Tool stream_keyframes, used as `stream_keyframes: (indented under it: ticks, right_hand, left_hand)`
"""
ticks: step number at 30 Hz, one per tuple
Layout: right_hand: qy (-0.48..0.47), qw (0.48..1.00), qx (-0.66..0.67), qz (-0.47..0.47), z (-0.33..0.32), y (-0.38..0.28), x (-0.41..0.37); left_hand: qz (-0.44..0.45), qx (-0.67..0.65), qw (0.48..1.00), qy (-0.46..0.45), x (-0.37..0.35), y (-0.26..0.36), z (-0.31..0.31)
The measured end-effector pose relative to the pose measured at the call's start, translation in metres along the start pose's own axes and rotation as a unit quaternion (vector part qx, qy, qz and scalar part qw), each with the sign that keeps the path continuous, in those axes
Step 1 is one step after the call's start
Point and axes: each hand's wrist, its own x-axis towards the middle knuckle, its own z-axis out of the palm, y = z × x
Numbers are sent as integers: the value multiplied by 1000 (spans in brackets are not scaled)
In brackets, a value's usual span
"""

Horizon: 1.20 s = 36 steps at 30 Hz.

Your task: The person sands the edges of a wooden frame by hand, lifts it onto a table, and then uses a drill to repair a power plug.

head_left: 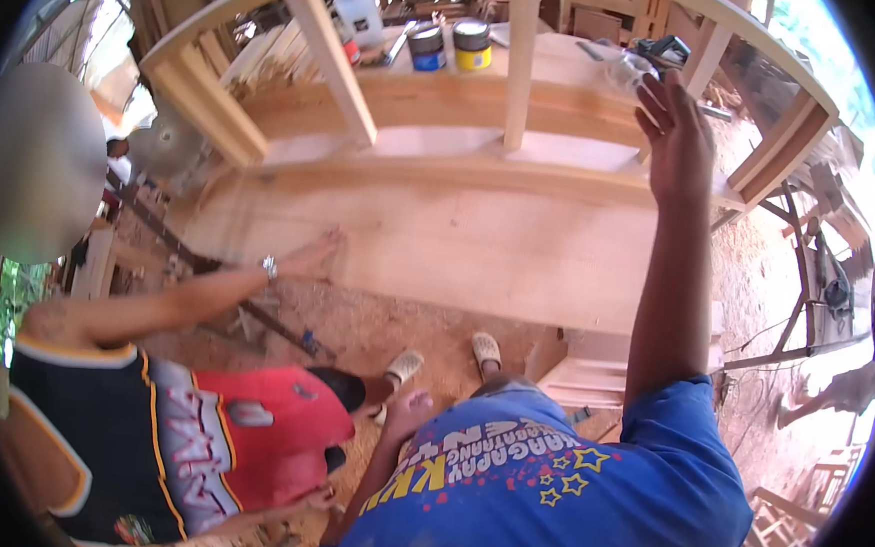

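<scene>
My right hand point(678, 138) is raised, fingers apart and stretched upward, beside the right part of a pale wooden frame point(520, 68). This frame has a long curved rail and several uprights, and rests on a broad wooden panel point(460, 240). The fingers overlap the frame in this view, with nothing visible in them. Down by my waist is my left hand point(410, 412), small and blurred; I cannot tell how its fingers are set. A co-worker's hand point(323, 254), with a watch at the wrist, reaches onto the panel's left end.
Behind the frame's lower rail stand a blue-labelled can point(428, 48), a yellow-labelled can point(471, 46) and a whitish bucket point(359, 15). The co-worker in a red and black jersey point(278, 419) is close on my left. Slatted wood point(591, 381) sits below the panel's right end.
</scene>
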Motion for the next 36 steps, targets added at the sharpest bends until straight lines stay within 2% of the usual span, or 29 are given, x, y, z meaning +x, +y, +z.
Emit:
stream_keyframes:
  ticks: [3,5,6,8,10,13,14,15,16,17,19,20,24,26,27,28,30,32,33,36]
  right_hand:
    - [0,1000,27,-1,20,10,62]
    - [51,997,49,-8,32,19,121]
    - [73,995,60,-9,42,22,146]
    - [91,992,87,-29,58,16,185]
    - [99,988,110,-40,75,18,219]
    - [102,985,131,-37,75,37,264]
    - [88,989,105,-50,69,47,277]
    - [50,993,23,-106,57,56,285]
    - [19,972,-124,-200,40,65,299]
    - [11,914,-275,-299,29,69,307]
    - [15,790,-440,-427,12,71,316]
    - [17,756,-466,-459,8,70,312]
    - [15,730,-494,-473,1,43,255]
    - [-6,833,-376,-405,-22,31,252]
    - [-36,917,-241,-315,-46,32,266]
    - [-65,970,-98,-212,-68,34,280]
    - [-82,991,81,-61,-71,25,262]
    - [-63,992,108,-16,-79,11,234]
    - [-54,993,107,-12,-93,10,230]
    - [-22,997,8,-74,-94,2,180]
  left_hand:
    - [-38,3,998,-43,35,-4,-5]
    - [-41,44,997,-46,45,12,-18]
    - [-53,55,997,-28,45,39,-29]
    - [-69,-10,998,10,68,32,-45]
    - [-47,38,995,79,66,76,-63]
    - [-12,40,990,134,73,93,-85]
    - [-13,36,989,142,74,98,-90]
    - [-8,36,990,137,73,102,-92]
    - [-5,33,990,137,71,115,-95]
    - [-3,28,990,140,68,122,-100]
    - [4,-15,991,130,72,119,-104]
    - [10,-36,992,121,76,116,-104]
    - [69,-114,982,133,94,121,-120]
    - [112,-112,977,140,99,143,-141]
    - [139,-167,967,135,102,153,-152]
    - [165,-220,953,130,104,164,-165]
    - [188,-296,927,133,102,191,-196]
    - [187,-357,900,169,88,227,-225]
    - [190,-390,879,198,82,246,-239]
    - [248,-487,811,207,75,273,-284]
